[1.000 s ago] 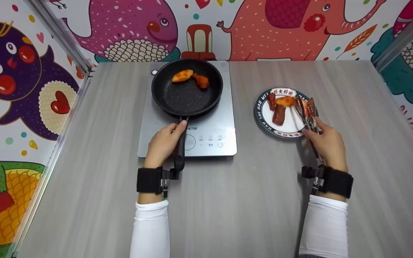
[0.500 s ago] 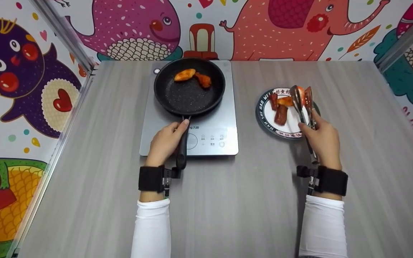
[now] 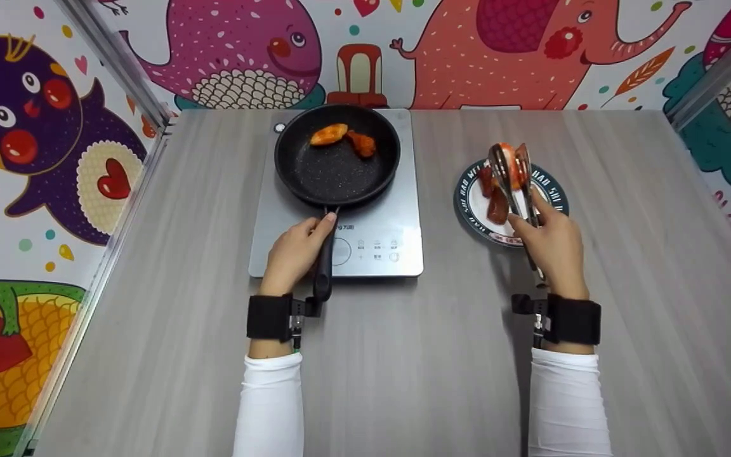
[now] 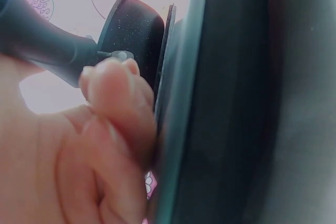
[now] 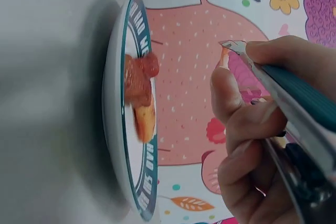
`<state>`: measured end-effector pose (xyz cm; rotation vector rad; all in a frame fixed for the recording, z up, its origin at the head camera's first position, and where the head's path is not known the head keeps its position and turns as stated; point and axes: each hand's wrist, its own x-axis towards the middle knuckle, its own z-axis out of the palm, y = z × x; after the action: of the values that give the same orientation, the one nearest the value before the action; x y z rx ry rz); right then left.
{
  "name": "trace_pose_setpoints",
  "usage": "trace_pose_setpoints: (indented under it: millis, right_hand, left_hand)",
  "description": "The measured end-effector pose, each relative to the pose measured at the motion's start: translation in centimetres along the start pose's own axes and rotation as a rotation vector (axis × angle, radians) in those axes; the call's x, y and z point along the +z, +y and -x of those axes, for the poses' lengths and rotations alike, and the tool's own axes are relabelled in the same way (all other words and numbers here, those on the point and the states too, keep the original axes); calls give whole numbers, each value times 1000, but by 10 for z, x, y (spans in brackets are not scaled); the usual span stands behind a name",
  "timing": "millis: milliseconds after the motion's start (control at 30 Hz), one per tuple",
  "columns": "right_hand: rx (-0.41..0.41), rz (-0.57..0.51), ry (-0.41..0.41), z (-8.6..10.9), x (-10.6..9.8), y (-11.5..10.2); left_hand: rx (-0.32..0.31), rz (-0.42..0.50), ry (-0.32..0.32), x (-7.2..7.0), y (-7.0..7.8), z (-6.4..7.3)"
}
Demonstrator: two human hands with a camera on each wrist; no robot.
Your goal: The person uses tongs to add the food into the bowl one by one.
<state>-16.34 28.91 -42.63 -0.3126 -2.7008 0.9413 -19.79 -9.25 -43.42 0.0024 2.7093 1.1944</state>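
An orange-red piece of food [image 3: 513, 167] sits between the tips of a pair of metal tongs [image 3: 503, 176], just ahead of the right grip [image 3: 551, 246] and above the plate, apart from it in the right wrist view. The right grip is closed on the tongs, thumb on one side and fingers on the other, holding their two arms near each other. Directly beneath the tongs and ahead of that grip stands the round plate [image 3: 552, 200], white with a dark lettered rim; on it lie a brown strip [image 3: 497, 207], a small reddish piece [image 3: 485, 180] and a yellow-orange piece [image 5: 145, 123]. Well to the left of the right grip, the left grip [image 3: 294, 251] is wrapped round the black handle [image 3: 323, 273] of a frying pan [image 3: 334, 181], its thumb laid along the top near the pan. Ahead of the left grip, in the far part of the pan, a yellow-orange wedge [image 3: 329, 134] and a darker red-orange piece [image 3: 362, 145] lie side by side. The pan stands on a silver cooker [image 3: 378, 235] whose controls show just right of the left grip. Behind each grip comes a black wristband [image 3: 575, 322], then a white sleeve [image 3: 568, 400], over a grey wood-grained surface [image 3: 410, 374]. Beyond both grips rises a wall printed with a coral elephant [image 3: 486, 76].
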Motion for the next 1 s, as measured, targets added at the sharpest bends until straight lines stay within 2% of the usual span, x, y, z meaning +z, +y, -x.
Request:
trace_pose_setpoints:
  millis: [267, 567, 800, 1000]
  right_hand:
    - [-32, 18, -10, 1, 5, -13]
    - [-111, 7, 12, 7, 18, -34]
    - [-207, -60, 40, 16, 43, -58]
    - [-322, -61, 36, 26, 60, -74]
  left_hand:
    - [-11, -4, 4, -1, 0, 0]
    - [-16, -9, 3, 0, 2, 1]
    - [-31, 3, -1, 1, 2, 2]
    - [-17, -1, 11, 1, 1, 2]
